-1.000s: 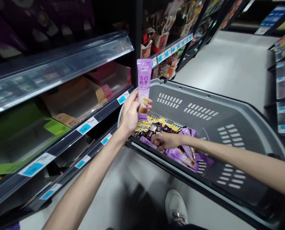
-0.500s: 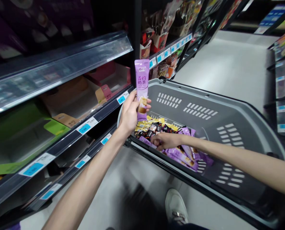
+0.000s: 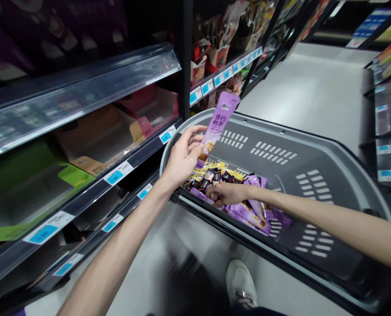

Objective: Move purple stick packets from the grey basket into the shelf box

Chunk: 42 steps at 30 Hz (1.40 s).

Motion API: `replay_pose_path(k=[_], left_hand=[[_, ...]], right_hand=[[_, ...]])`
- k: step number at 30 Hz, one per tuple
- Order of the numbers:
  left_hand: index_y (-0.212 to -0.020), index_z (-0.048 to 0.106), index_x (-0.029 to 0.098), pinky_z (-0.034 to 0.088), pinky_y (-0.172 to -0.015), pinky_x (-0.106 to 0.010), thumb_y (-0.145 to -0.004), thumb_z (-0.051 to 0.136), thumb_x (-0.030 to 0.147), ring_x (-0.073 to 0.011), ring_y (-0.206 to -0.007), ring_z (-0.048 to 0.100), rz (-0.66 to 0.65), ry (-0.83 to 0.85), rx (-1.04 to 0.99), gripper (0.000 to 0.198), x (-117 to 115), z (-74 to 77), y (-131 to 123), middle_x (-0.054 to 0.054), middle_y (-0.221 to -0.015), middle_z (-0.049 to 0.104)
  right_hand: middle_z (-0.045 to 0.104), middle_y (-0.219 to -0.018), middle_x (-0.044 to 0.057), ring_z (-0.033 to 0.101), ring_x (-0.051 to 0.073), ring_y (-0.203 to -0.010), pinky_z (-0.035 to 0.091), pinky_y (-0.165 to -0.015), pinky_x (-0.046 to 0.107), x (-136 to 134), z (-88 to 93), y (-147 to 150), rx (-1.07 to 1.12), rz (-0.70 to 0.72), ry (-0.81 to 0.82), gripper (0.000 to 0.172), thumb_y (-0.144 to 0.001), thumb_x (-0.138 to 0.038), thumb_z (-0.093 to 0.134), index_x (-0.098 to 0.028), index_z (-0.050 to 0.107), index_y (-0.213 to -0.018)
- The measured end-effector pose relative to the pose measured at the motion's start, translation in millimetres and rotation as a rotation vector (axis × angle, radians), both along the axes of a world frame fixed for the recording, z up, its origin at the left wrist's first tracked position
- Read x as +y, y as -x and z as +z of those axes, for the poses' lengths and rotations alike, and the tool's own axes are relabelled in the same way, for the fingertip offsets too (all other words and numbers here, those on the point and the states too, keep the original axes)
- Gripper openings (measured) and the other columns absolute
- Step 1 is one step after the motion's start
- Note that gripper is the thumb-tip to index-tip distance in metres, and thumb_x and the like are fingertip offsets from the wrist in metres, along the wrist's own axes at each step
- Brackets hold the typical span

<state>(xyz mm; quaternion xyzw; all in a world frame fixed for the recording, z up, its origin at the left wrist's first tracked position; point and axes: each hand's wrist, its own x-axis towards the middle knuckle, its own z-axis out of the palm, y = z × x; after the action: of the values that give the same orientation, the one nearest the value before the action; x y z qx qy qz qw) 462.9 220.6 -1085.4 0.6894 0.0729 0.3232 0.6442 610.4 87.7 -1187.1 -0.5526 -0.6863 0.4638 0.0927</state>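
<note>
A purple milk tea sachet leans to the right in my left hand, pinched near its lower end above the left rim of the grey shopping basket. Down inside the basket, my right hand has its fingers curled closed on the end of another purple sachet; the fingertips are partly hidden. Several more purple sachets lie under and beside that wrist. Behind the fingers are black packets and yellow packets.
Shelves with opened display boxes, one green and one pink, stand at the left. Price tags line the shelf edges. An aisle floor runs ahead, with more shelves at the right. My shoe is below the basket.
My left hand has turned, tipping the sachet from upright to a rightward lean and moving it right and slightly down. The right hand stays in the same place.
</note>
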Motion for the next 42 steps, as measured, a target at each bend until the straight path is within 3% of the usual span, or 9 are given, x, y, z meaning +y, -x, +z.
replay_pose_path(k=[7, 11, 14, 19, 23, 26, 31, 37, 42], left_hand=[[-0.108, 0.046, 0.021, 0.053, -0.080, -0.030, -0.086, 0.064, 0.036, -0.0171, -0.088, 0.066, -0.032, 0.068, 0.021, 0.033, -1.7, 0.4, 0.2, -0.005, -0.101, 0.060], [-0.102, 0.045, 0.021, 0.053, -0.074, -0.025, -0.084, 0.068, 0.032, -0.0143, -0.088, 0.062, -0.021, 0.041, 0.034, 0.031, -4.6, 0.9, 0.3, -0.003, -0.102, 0.053], [-0.097, 0.047, 0.020, 0.051, -0.073, -0.021, -0.083, 0.069, 0.027, -0.0119, -0.086, 0.056, -0.015, -0.019, 0.021, 0.027, -5.4, 1.2, 0.2, -0.002, -0.097, 0.050], [-0.098, 0.049, 0.020, 0.051, -0.079, -0.023, -0.082, 0.069, 0.024, -0.0098, -0.081, 0.054, -0.071, -0.028, 0.016, 0.025, -5.3, 0.1, -0.5, 0.000, -0.091, 0.050], [-0.105, 0.051, 0.020, 0.051, -0.078, -0.023, -0.076, 0.076, 0.027, -0.0124, -0.087, 0.059, -0.070, 0.025, 0.010, 0.039, -4.3, 0.3, -0.7, -0.003, -0.099, 0.055], [-0.116, 0.052, 0.020, 0.053, -0.083, -0.029, -0.076, 0.076, 0.035, -0.0185, -0.097, 0.063, -0.098, 0.110, 0.037, 0.049, -3.2, 1.6, 0.2, -0.009, -0.110, 0.061], [-0.132, 0.048, 0.020, 0.053, -0.087, -0.037, -0.079, 0.074, 0.039, -0.0226, -0.097, 0.066, -0.189, 0.228, 0.097, 0.062, -2.3, 2.2, 2.4, -0.012, -0.108, 0.068], [-0.121, 0.054, 0.017, 0.054, -0.082, -0.031, -0.068, 0.084, 0.031, -0.0165, -0.086, 0.066, -0.014, 0.137, 0.073, 0.063, 0.4, 0.0, 1.7, -0.007, -0.098, 0.067], [-0.099, 0.067, 0.013, 0.052, -0.071, -0.026, -0.067, 0.084, 0.034, -0.0143, -0.074, 0.063, 0.110, -0.056, 0.140, 0.042, 1.8, -0.8, 0.7, -0.005, -0.089, 0.069]], right_hand=[[0.067, -0.081, 0.004, 0.061, 0.014, -0.071, 0.044, -0.063, 0.023, 1.9, 9.6, 2.0, -0.004, -0.034, -0.077, 0.016, -0.079, -0.021, 0.069, -0.014, 0.061, -0.091], [0.067, -0.080, 0.004, 0.061, 0.015, -0.067, 0.048, -0.062, 0.026, 6.0, 37.2, 7.9, 0.110, -0.339, -0.356, 0.028, -0.086, -0.040, 0.066, -0.015, 0.060, -0.098], [0.065, -0.075, 0.001, 0.059, 0.015, -0.062, 0.048, -0.056, 0.026, 5.9, 55.9, 15.3, 0.277, -0.595, -0.450, 0.041, -0.081, -0.048, 0.071, -0.016, 0.059, -0.104], [0.064, -0.067, 0.000, 0.059, 0.013, -0.054, 0.048, -0.051, 0.025, 1.8, 65.7, 27.6, 0.559, -0.748, -0.462, 0.037, -0.085, -0.051, 0.065, -0.016, 0.060, -0.097], [0.065, -0.063, 0.001, 0.057, 0.012, -0.049, 0.046, -0.047, 0.024, 3.2, 63.6, 23.4, 0.604, -0.707, -0.463, 0.037, -0.089, -0.054, 0.059, -0.017, 0.060, -0.088], [0.065, -0.066, 0.001, 0.059, 0.013, -0.051, 0.048, -0.049, 0.024, 5.9, 60.6, 15.7, 0.720, -0.642, -0.351, 0.042, -0.090, -0.060, 0.055, -0.018, 0.059, -0.085], [0.064, -0.072, 0.003, 0.060, 0.012, -0.057, 0.051, -0.054, 0.025, 5.0, 58.8, 12.1, 0.841, -0.548, -0.204, 0.048, -0.091, -0.062, 0.050, -0.016, 0.060, -0.083], [0.068, -0.084, 0.006, 0.064, 0.016, -0.067, 0.053, -0.056, 0.025, 3.9, 58.3, 13.0, 0.842, -0.565, -0.164, 0.045, -0.093, -0.058, 0.050, -0.016, 0.065, -0.096], [0.071, -0.092, 0.010, 0.066, 0.019, -0.076, 0.058, -0.063, 0.029, 6.0, 57.7, 13.3, 0.848, -0.588, -0.111, 0.053, -0.093, -0.062, 0.046, -0.015, 0.066, -0.105]])
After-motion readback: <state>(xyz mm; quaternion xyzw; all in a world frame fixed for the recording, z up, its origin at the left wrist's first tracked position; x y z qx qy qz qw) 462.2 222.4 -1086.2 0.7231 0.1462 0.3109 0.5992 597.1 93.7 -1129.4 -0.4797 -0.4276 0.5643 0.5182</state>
